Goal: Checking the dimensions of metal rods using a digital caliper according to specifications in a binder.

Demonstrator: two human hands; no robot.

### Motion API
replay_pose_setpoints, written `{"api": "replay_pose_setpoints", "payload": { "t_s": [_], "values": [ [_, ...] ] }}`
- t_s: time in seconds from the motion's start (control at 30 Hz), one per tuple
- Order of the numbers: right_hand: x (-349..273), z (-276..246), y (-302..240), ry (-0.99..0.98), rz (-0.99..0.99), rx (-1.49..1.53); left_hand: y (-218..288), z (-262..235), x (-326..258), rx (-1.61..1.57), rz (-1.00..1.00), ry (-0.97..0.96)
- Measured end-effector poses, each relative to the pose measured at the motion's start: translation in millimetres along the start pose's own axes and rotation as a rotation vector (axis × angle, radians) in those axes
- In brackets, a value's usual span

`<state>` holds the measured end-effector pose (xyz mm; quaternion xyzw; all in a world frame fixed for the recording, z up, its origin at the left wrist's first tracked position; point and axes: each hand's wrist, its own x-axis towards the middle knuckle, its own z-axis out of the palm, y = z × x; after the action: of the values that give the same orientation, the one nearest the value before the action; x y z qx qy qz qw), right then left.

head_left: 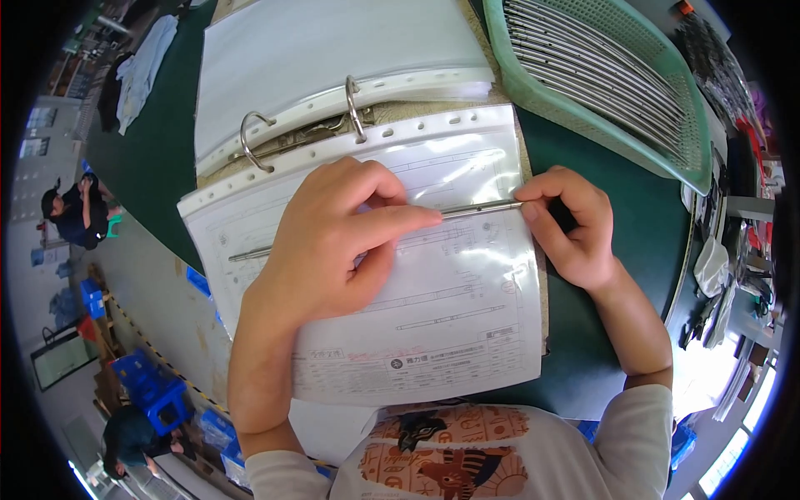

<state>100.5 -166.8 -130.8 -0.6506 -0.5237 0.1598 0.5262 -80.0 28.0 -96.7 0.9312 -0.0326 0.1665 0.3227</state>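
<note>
A thin metal rod [479, 208] with small dark holes lies slantwise across the printed drawing sheet [458, 350] in a clear sleeve. My right hand [575, 221] pinches its right end between thumb and forefinger. Over the rod's middle is my left hand [329, 237], its index finger stretched along the rod with the tip touching it and the other fingers curled in. That hand hides the middle stretch of the rod; the left end shows beyond the wrist side. The sheet belongs to an opened ring binder [354, 108] with two metal rings.
At the upper right, a green plastic basket [542, 104] holds many similar rods. The binder lies on a dark green table [608, 333]. Clothing [146, 71] rests at the table's far left. Two people and blue stools [154, 387] are off to the left.
</note>
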Motion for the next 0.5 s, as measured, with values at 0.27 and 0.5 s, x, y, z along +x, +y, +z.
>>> {"api": "replay_pose_setpoints", "payload": {
  "t_s": [0.27,0.5],
  "values": [
    [4.7,-1.0,-9.5,-0.057,-0.32,-0.392,-0.1,1.1,0.5,0.008,-0.018,0.013],
    [6.4,-3.3,-10.7,-0.232,-0.317,-0.488,0.2,0.6,-0.4,0.0,-0.028,0.019]
  ]
}}
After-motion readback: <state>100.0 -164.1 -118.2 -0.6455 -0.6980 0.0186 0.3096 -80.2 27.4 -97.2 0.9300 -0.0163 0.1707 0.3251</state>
